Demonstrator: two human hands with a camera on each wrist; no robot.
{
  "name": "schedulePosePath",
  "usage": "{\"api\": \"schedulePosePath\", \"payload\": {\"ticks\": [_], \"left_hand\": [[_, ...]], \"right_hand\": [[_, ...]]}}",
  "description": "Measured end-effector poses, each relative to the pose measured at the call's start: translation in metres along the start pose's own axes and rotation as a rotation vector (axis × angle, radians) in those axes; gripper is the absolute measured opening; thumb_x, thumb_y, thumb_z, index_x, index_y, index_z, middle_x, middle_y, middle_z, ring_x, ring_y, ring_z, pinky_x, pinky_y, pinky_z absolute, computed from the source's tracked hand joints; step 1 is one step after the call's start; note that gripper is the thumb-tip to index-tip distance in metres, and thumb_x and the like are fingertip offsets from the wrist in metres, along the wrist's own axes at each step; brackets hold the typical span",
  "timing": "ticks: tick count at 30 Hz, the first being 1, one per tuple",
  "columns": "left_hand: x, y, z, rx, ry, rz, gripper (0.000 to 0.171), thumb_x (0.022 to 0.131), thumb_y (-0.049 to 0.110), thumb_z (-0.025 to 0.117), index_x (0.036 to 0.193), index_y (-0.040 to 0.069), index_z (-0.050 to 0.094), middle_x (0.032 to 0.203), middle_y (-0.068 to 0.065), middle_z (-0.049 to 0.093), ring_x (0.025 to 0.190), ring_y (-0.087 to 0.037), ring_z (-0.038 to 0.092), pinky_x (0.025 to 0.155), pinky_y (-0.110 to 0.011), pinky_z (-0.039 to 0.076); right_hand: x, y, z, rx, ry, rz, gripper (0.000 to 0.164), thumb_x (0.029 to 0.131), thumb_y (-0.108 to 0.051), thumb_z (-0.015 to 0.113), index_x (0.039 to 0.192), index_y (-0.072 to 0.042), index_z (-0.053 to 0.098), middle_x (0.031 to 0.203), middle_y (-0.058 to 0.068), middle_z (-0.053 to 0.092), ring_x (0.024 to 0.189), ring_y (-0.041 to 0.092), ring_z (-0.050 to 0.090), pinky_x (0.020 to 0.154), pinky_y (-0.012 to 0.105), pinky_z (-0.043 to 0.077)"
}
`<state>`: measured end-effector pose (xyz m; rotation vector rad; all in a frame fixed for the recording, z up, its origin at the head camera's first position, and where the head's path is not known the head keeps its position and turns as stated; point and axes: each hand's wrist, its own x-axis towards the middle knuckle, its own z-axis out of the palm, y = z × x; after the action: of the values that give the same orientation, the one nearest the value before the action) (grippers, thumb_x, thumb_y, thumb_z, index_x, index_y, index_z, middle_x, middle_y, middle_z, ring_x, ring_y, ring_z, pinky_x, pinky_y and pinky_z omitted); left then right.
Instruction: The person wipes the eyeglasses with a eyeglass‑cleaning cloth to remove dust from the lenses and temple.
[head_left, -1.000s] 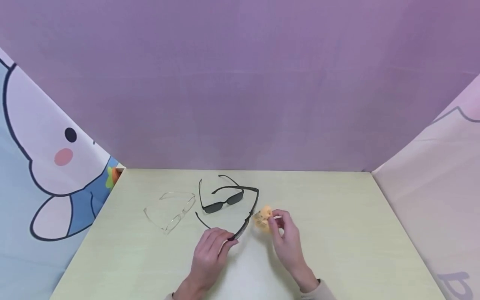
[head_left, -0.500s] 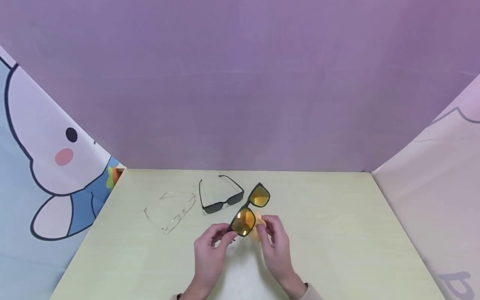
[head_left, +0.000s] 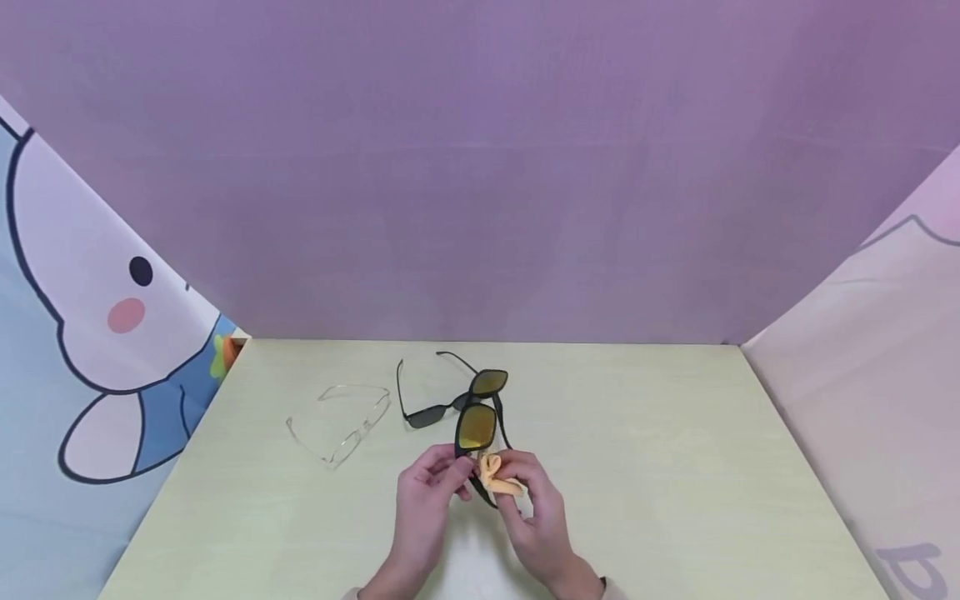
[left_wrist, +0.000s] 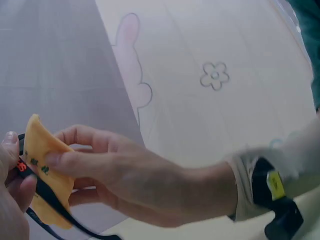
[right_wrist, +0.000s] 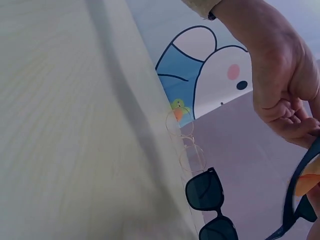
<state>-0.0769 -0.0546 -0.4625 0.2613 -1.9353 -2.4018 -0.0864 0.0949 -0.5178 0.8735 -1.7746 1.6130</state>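
My left hand (head_left: 423,504) grips the lower end of black-framed sunglasses (head_left: 476,429) with yellow mirrored lenses, which it holds up off the table. Between the thumb and fingers of my right hand (head_left: 536,512) is a bunched orange-yellow cloth (head_left: 492,473), right beside the lower lens. In the left wrist view the cloth (left_wrist: 50,145) shows small dark printed marks, and a black temple arm (left_wrist: 47,192) with red lettering crosses in front of it. The right wrist view shows the left hand (right_wrist: 287,90) at the frame, with the orange cloth (right_wrist: 307,184) behind the temple.
Black sunglasses (head_left: 427,417) with dark lenses lie on the pale table (head_left: 675,483) behind the held pair, partly covered by it. To their left lie thin clear-rimmed glasses (head_left: 348,446), temples unfolded. A purple backdrop (head_left: 480,208) and printed side curtains (head_left: 75,275) enclose the table.
The held sunglasses have been turned so their mirrored lenses face the head camera, then tipped more upright. My right hand has brought the cloth leftward to the lower lens.
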Motion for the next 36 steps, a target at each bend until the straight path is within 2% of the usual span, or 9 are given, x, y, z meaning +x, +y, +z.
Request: {"api": "schedulePosePath", "payload": {"ticks": [6,9,11,13,15,20,23,29,36], "left_hand": [[0.003,0.001,0.0,-0.04,0.034,-0.077,0.014,0.095,0.006,0.072,0.105,-0.004,0.07,0.085,0.007,0.075,0.082,-0.008,0.067,0.078,-0.024,0.051],[0.004,0.0,0.0,-0.063,0.04,-0.086,0.008,0.096,0.005,0.071,0.103,0.0,0.07,0.085,0.007,0.075,0.082,-0.008,0.068,0.079,-0.023,0.052],[0.004,-0.001,0.0,-0.077,0.05,-0.095,0.005,0.096,0.004,0.07,0.101,0.002,0.07,0.085,0.006,0.075,0.083,-0.008,0.069,0.081,-0.023,0.054],[0.004,-0.003,0.0,-0.092,0.06,-0.106,0.005,0.096,0.003,0.069,0.1,0.004,0.07,0.086,0.005,0.075,0.084,-0.009,0.069,0.083,-0.024,0.054],[0.004,-0.004,0.0,-0.103,0.068,-0.117,0.005,0.096,0.003,0.069,0.099,0.006,0.07,0.086,0.005,0.074,0.084,-0.009,0.069,0.084,-0.023,0.054],[0.003,-0.005,0.003,-0.129,0.077,-0.125,0.005,0.096,0.002,0.068,0.099,0.005,0.071,0.086,0.005,0.074,0.084,-0.008,0.068,0.082,-0.022,0.054],[0.002,-0.005,0.004,-0.138,0.084,-0.118,0.006,0.096,0.001,0.068,0.1,0.003,0.071,0.088,0.003,0.075,0.084,-0.009,0.069,0.082,-0.022,0.054],[0.001,-0.006,0.004,-0.122,0.102,-0.111,0.006,0.097,0.002,0.068,0.101,0.004,0.07,0.093,-0.001,0.076,0.087,-0.011,0.07,0.085,-0.023,0.055],[0.0,-0.004,0.0,-0.101,0.174,-0.027,0.007,0.097,-0.001,0.066,0.101,0.0,0.071,0.087,0.002,0.075,0.084,-0.011,0.067,0.083,-0.024,0.054]], "right_hand": [[0.0,0.001,-0.001,0.001,-0.035,-0.061,0.023,0.084,0.016,0.066,0.103,0.007,0.058,0.114,0.023,0.063,0.108,0.022,0.064,0.097,0.02,0.052],[0.002,0.002,-0.001,-0.004,-0.081,-0.107,0.014,0.094,0.0,0.068,0.103,0.006,0.06,0.116,0.023,0.062,0.108,0.026,0.063,0.101,0.022,0.05],[0.004,0.001,-0.001,-0.013,-0.103,-0.113,0.018,0.099,-0.013,0.068,0.103,0.004,0.062,0.116,0.022,0.062,0.108,0.026,0.063,0.101,0.022,0.049],[0.005,0.0,0.0,-0.014,-0.111,-0.089,0.018,0.099,-0.015,0.07,0.102,0.001,0.063,0.115,0.02,0.062,0.107,0.026,0.063,0.101,0.023,0.05],[0.007,-0.003,0.001,0.014,-0.107,-0.01,0.014,0.095,-0.007,0.073,0.101,0.0,0.062,0.112,0.018,0.062,0.106,0.022,0.063,0.097,0.023,0.053],[0.008,-0.01,0.004,0.055,-0.09,0.207,0.038,0.082,0.014,0.076,0.112,0.002,0.057,0.108,0.018,0.065,0.1,0.01,0.067,0.083,0.024,0.06],[0.008,-0.011,0.004,0.007,-0.084,0.222,0.039,0.082,0.016,0.076,0.115,0.003,0.061,0.104,0.018,0.071,0.091,0.01,0.071,0.074,0.024,0.061],[0.01,-0.009,0.002,-0.046,-0.092,0.164,0.027,0.08,0.015,0.077,0.099,0.0,0.065,0.092,0.016,0.073,0.077,0.018,0.073,0.067,0.023,0.061],[0.02,-0.011,-0.009,-0.042,-0.256,0.269,0.017,0.087,0.007,0.075,0.098,-0.004,0.068,0.092,0.01,0.075,0.081,0.011,0.072,0.068,0.026,0.062]]}}
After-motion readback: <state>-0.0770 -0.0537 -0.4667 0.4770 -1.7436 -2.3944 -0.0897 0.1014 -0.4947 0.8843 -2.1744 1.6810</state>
